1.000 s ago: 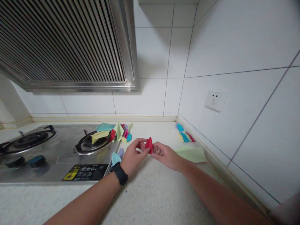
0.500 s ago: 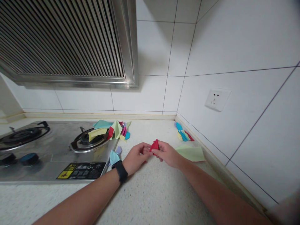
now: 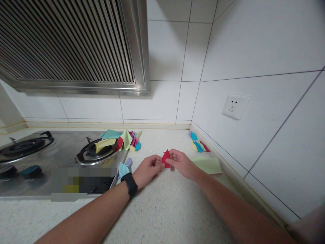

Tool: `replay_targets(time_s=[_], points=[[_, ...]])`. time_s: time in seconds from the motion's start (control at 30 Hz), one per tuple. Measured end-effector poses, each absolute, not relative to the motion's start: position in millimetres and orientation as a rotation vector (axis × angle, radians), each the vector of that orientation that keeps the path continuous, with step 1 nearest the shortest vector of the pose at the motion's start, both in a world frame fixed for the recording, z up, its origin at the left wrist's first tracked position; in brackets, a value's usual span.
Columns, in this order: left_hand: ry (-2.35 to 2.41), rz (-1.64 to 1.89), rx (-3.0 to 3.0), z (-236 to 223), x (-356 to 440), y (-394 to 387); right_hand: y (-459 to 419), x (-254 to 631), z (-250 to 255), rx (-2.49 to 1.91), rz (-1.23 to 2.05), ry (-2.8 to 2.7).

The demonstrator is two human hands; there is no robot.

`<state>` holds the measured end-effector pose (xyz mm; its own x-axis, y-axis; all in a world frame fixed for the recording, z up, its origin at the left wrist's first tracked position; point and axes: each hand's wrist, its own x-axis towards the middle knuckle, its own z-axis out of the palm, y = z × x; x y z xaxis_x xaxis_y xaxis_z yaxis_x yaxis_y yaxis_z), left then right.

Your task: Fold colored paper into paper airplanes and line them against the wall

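Note:
A small folded red paper piece (image 3: 166, 158) is pinched between both hands just above the speckled countertop (image 3: 162, 210). My left hand (image 3: 146, 171), with a black watch on its wrist, grips the paper's left side with closed fingertips. My right hand (image 3: 181, 163) holds the right side, fingers curled round it. A pale green sheet (image 3: 207, 165) lies flat just right of my right hand.
A heap of coloured folded papers (image 3: 119, 141) rests on the gas stove's (image 3: 50, 159) right burner. A few blue, yellow and red folded pieces (image 3: 198, 144) lie by the right wall. A blue piece (image 3: 123, 168) sits near my left wrist. A range hood (image 3: 71, 44) hangs above; a wall socket (image 3: 235, 106) is at right.
Both hands shifted slightly right and down with the red paper, which turned a little between the fingers. The view tilted slightly.

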<state>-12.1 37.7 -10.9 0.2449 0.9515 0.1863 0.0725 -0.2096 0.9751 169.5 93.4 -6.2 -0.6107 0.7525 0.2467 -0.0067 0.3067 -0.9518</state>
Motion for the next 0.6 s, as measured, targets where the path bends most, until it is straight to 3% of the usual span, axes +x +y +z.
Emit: replay_targets(time_s=[0.13, 0.4, 0.6], points=[[1.002, 1.112, 1.537, -10.1, -11.7, 36.7, 90.4, 167.8, -5.5, -0.665, 1.331, -1.891], [1.04, 1.149, 1.484, -16.3, -13.3, 42.6, 80.8, 169.9, 4.8, -0.639, 0.859, -2.019], [1.027, 1.141, 1.491, -10.5, -12.8, 37.3, 81.9, 168.6, 6.1, -0.667, 0.926, -2.034]])
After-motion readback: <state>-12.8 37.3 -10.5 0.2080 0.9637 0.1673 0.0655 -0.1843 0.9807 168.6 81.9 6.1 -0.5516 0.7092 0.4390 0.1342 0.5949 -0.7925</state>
